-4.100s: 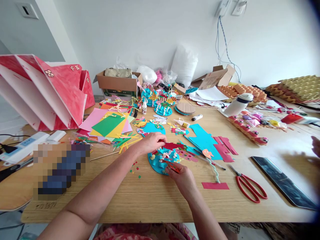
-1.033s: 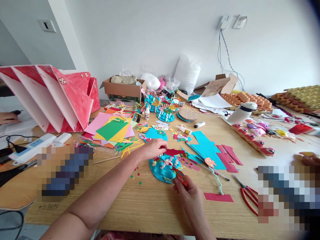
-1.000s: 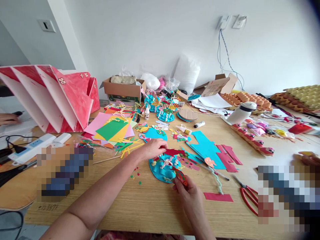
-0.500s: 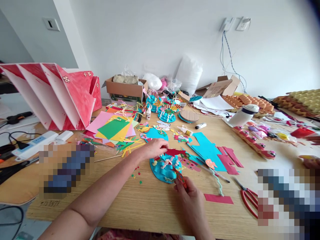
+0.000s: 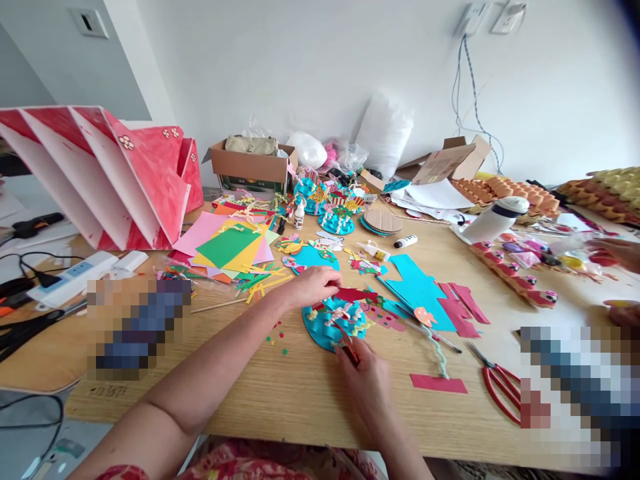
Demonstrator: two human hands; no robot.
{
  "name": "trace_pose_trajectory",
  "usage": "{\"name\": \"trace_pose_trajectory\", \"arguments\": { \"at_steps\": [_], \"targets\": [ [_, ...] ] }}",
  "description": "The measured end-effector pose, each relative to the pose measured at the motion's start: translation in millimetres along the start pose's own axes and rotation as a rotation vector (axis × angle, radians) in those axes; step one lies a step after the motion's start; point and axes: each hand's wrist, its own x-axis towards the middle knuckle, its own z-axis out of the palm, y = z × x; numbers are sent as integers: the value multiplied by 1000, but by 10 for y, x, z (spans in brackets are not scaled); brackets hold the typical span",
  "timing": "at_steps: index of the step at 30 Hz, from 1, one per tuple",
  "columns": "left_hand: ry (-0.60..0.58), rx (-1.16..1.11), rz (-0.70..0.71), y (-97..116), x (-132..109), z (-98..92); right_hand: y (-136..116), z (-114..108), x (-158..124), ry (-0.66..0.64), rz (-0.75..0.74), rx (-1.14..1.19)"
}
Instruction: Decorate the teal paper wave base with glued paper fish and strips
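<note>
A round blue disc [image 5: 320,332] lies on the table before me, carrying blue paper loops and curls of pale twisted yarn. At its far edge my left hand [image 5: 320,285] is closed, fingertips at the end of a red paper piece [image 5: 356,295]. My right hand [image 5: 367,373], at the disc's near right edge, pinches a small red paper cut-out [image 5: 351,348], mostly covered by the fingers. A pink dotted paper cut-out [image 5: 384,316] lies just right of the disc. Farther right, an orange paper fish [image 5: 424,316] is joined by green yarn [image 5: 441,353] to a red strip [image 5: 439,384].
Red-handled scissors [image 5: 500,387] lie on the right, near blue card [image 5: 425,293]. Coloured paper sheets [image 5: 227,247] are stacked at left. Glue bottles [image 5: 299,217], finished blue discs [image 5: 336,223] and a white bottle [image 5: 495,219] stand behind. Another person's hand [image 5: 623,253] is at far right.
My right hand has shifted slightly left with the red cut-out, which now shows less. My left hand stays at the red paper piece. The view has tilted a little.
</note>
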Motion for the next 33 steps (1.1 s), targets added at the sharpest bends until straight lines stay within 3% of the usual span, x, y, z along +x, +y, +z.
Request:
{"name": "trace_pose_trajectory", "arguments": {
  "at_steps": [9,16,22,33],
  "targets": [
    [-5,6,-11,4,6,11,-30,27,78,-111,-44,-69],
    [3,-5,10,-12,0,22,-113,16,171,-261,83,-271],
    [21,-10,34,-60,13,70,-154,-18,205,-341,129,-301],
    [2,-21,7,2,-2,44,-86,-3,193,-280,62,-195]
  ]
}}
